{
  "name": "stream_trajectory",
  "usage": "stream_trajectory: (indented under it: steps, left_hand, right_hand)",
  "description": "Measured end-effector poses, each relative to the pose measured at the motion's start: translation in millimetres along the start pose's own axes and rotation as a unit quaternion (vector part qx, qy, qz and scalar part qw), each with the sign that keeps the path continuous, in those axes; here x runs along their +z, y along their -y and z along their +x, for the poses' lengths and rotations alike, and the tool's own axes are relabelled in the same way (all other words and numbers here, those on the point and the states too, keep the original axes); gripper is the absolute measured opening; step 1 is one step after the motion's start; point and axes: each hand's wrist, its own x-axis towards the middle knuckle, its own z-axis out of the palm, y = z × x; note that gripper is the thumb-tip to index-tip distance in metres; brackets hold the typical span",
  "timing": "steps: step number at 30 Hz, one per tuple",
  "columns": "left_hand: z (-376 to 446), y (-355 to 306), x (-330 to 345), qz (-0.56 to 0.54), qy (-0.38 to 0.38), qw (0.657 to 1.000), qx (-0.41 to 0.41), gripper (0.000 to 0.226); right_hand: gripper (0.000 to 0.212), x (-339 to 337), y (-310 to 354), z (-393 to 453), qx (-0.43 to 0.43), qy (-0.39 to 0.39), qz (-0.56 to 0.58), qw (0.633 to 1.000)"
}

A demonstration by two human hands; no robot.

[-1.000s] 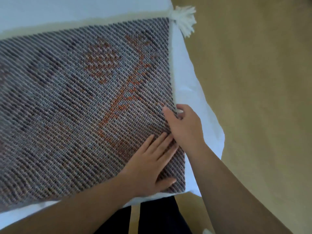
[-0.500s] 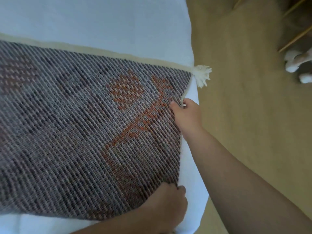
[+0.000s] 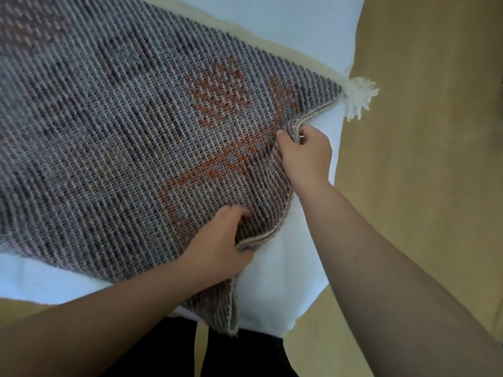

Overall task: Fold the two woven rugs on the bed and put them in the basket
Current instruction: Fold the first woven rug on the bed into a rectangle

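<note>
Since half a second ago the left hand [image 3: 217, 246] has moved up the woven rug's [image 3: 130, 148] right edge, bunching it. Both it and the right hand [image 3: 306, 156] pinch that cream-bound edge. The grey rug with an orange plant motif and white tassel [image 3: 358, 97] lies on the white bed [image 3: 285, 278].

One woven rug [image 3: 130, 137] with one white tassel [image 3: 358, 97], one bed [image 3: 275, 281], two hands.

White bed [image 3: 285, 281] on tan floor [image 3: 435, 131], grey woven rug [image 3: 122, 131] with orange motif spread across it
</note>
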Motion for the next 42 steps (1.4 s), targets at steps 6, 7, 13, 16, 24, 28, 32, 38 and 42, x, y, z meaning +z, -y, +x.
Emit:
stream_trajectory:
  steps: [6,7,13,16,24,28,32,38,42]
  left_hand:
    - [26,-42,12,0.161,-0.085,0.983,-0.008,0.016]
    - [27,-46,11,0.151,-0.103,0.983,-0.007,0.007]
    - [11,-40,-26,-0.073,-0.136,0.977,-0.144,0.023]
    - [-2,-27,-52,-0.158,-0.151,0.956,-0.195,0.021]
    - [-35,38,-132,-0.297,-0.221,0.908,-0.195,0.035]
    - [-53,94,-186,-0.297,-0.278,0.896,-0.178,0.041]
    - [-73,151,-255,-0.244,-0.32,0.905,-0.136,0.038]
    - [-87,229,-350,-0.247,-0.262,0.929,-0.083,0.036]
    - [-90,266,-407,-0.21,-0.265,0.938,-0.069,0.035]
  right_hand:
    - [0.043,-13,-6,8,-0.027,0.046,0.025,0.998]
    - [0.046,-16,-4,9,-0.025,0.057,0.028,0.998]
    - [0.05,-10,28,10,-0.082,0.127,0.04,0.988]
    - [0.044,6,55,9,-0.125,0.138,0.021,0.982]
    - [0.047,70,137,-14,-0.209,0.132,-0.058,0.967]
    - [0.047,130,182,-36,-0.222,0.121,-0.084,0.964]
    - [0.048,204,232,-54,-0.218,0.109,-0.124,0.962]
    - [0.046,312,321,-60,-0.194,0.086,-0.153,0.965]
    - [0.044,361,360,-57,-0.191,0.083,-0.154,0.966]
